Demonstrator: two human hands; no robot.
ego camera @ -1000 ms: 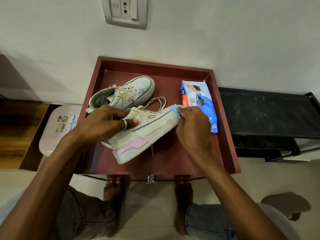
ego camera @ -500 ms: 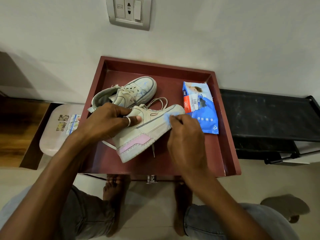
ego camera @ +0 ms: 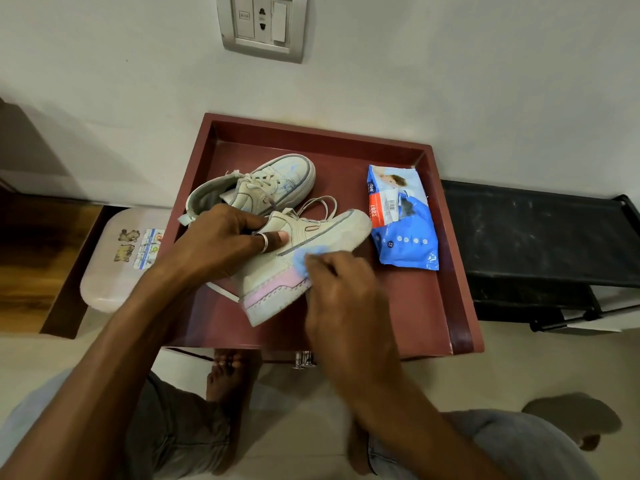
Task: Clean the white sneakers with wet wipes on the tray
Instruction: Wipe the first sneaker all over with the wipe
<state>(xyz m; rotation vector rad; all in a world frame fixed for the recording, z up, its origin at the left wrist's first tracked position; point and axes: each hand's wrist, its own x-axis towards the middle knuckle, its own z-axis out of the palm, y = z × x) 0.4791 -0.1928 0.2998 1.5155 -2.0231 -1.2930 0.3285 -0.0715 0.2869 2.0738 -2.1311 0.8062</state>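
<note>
Right hand (ego camera: 341,289) pinches a pale blue wet wipe (ego camera: 306,259), fingers curled, pressing it to the side of the near sneaker (ego camera: 329,233) just above the pink sole panel; hand blurred. Left hand (ego camera: 221,244) grips the same sneaker over collar and laces, ringed thumb lying along the upper. Sneaker tilted, heel toward 7 o'clock, toe toward 2 o'clock, mid red tray (ego camera: 398,306). Second sneaker (ego camera: 270,181) close behind at 11 o'clock, laces loose. Blue wipes pack (ego camera: 405,230) flat at 3 o'clock in the tray, near the toe. Black rack (ego camera: 536,237) beyond the tray at 3 o'clock; pale stool (ego camera: 117,258) at 9 o'clock; wall socket (ego camera: 263,26) at 12 o'clock.
</note>
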